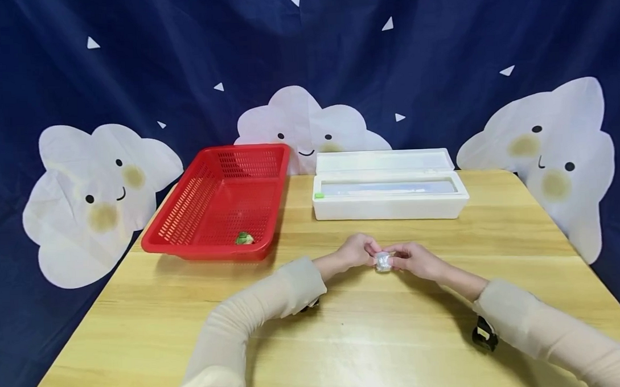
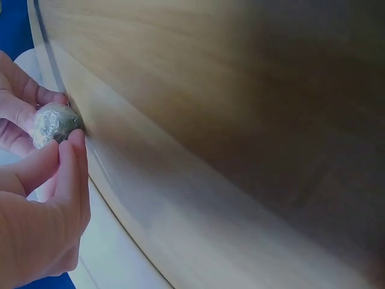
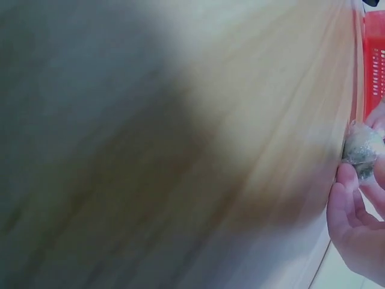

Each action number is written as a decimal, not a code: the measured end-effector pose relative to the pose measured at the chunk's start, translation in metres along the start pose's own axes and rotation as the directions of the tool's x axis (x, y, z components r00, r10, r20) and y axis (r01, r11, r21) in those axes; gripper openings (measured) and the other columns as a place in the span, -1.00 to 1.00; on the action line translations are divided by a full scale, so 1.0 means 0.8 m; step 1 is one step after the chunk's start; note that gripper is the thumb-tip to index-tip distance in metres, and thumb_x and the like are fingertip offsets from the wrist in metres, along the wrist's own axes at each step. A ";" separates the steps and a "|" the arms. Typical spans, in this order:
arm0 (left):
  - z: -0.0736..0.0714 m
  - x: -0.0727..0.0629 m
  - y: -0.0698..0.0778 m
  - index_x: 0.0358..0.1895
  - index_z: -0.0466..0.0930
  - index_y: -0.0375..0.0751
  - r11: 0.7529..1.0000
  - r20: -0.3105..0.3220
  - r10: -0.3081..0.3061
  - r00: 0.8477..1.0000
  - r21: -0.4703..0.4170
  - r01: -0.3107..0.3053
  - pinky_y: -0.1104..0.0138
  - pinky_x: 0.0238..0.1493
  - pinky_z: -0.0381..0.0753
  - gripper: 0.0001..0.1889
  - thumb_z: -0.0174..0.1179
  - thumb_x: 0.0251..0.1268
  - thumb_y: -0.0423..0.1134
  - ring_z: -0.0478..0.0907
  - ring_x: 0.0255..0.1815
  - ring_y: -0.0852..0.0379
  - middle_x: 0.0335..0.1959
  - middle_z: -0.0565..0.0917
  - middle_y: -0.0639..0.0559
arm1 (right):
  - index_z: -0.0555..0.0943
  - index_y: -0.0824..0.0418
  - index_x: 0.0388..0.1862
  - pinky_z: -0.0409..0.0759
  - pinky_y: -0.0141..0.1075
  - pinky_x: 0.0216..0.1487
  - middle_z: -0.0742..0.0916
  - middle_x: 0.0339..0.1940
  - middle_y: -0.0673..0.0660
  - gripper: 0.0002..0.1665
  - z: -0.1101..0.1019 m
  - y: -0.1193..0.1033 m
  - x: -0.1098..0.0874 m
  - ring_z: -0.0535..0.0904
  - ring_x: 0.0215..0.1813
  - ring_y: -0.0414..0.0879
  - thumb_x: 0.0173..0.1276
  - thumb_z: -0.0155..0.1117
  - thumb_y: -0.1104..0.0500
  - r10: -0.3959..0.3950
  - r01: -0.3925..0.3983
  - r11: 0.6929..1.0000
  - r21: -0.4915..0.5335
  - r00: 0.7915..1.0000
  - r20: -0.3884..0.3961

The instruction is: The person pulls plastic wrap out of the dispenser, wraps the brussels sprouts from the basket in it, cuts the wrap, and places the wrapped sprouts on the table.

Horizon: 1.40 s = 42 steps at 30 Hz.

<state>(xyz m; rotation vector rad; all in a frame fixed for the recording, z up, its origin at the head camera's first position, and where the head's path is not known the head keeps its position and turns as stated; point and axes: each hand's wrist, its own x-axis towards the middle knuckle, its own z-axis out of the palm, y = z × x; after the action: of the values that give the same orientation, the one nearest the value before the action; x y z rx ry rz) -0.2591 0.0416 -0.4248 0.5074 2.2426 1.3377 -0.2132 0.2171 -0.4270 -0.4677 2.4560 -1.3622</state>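
Nearest to us the wooden worktop (image 1: 346, 340) lies bare between our two sleeved forearms, its front edge cut off by the bottom of the head view, and a wide strip of plain wood runs out to either side edge. At the middle of that board our left hand (image 1: 354, 252) and right hand (image 1: 414, 260) meet, fingertips together just above the wood. Between them we pinch a small wrapped ball (image 1: 383, 262), shiny and clear-skinned. In the left wrist view our fingers (image 2: 73, 158) curl round the ball (image 2: 55, 124); in the right wrist view our fingers (image 3: 344, 198) curl below it (image 3: 363, 148). What sits inside the wrapping we cannot make out, and both wrist views are blurred, with most of each hand cut off at the frame edge. Farther back, well apart from our hands, a red basket (image 1: 207, 180) stands to the left with a small green piece (image 1: 244, 238) in it. To the right lies a long white box (image 1: 389, 205), its lid open.
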 end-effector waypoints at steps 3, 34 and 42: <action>-0.003 0.000 0.000 -0.30 0.59 -0.46 1.000 0.002 -0.008 1.000 -0.023 0.008 0.46 -0.35 0.56 -0.75 0.19 -0.14 -0.71 0.51 -0.42 0.16 -0.40 0.63 -0.15 | 0.38 0.58 0.11 0.41 -0.43 -0.52 0.62 -0.50 0.17 -0.55 -0.002 -0.002 0.002 0.43 -0.50 -0.20 0.31 0.09 0.31 -0.029 0.030 0.999 -0.012 1.000 0.009; -0.028 -0.023 -0.009 0.02 0.48 -0.31 0.850 0.167 0.350 0.922 0.356 -0.388 0.60 -0.30 0.49 -0.56 0.32 -0.02 -0.42 0.60 -0.34 0.17 -0.19 0.59 -0.14 | 0.40 0.47 -0.01 0.40 -0.41 -0.51 0.54 -0.48 0.16 -0.64 -0.001 -0.002 0.002 0.41 -0.50 -0.16 0.38 0.02 0.19 -0.044 0.045 0.999 -0.010 0.997 0.059; -0.021 -0.024 -0.009 0.02 0.47 -0.30 0.750 0.191 0.420 0.887 0.477 -0.458 0.64 -0.32 0.45 -0.51 0.37 -0.06 -0.29 0.56 -0.32 0.21 -0.18 0.58 -0.08 | 0.45 0.46 -0.16 0.27 -0.45 -0.51 0.44 -0.56 0.05 -0.53 -0.005 -0.009 -0.001 0.27 -0.54 -0.23 0.50 -0.23 0.06 0.033 -0.037 0.999 0.024 0.988 0.150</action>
<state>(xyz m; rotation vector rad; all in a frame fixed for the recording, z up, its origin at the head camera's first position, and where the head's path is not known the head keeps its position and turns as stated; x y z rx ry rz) -0.2536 0.0161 -0.4200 1.3274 2.5067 0.8612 -0.2130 0.2173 -0.4187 -0.4988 2.3122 -1.2946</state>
